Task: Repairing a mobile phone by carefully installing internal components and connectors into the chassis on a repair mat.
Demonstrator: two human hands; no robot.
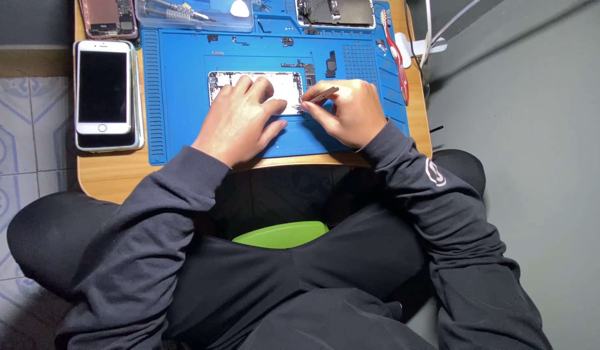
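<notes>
An opened phone body [284, 83] lies on a blue repair mat [177, 97] in the middle of a small wooden table [112, 175]. My left hand [238, 120] rests flat on the phone's left and lower part, fingers spread over it. My right hand [348, 110] grips metal tweezers [321, 96], whose tips point down-left at the phone's lower right edge. Small dark parts [330, 63] lie on the mat just beyond the phone.
A white phone [103, 87] sits on a stack at the table's left. Another opened phone [108, 17] is at the back left, a clear tray of tools [193, 13] behind, a red-handled brush [396, 55] at the right edge. A green stool [280, 233] shows between my legs.
</notes>
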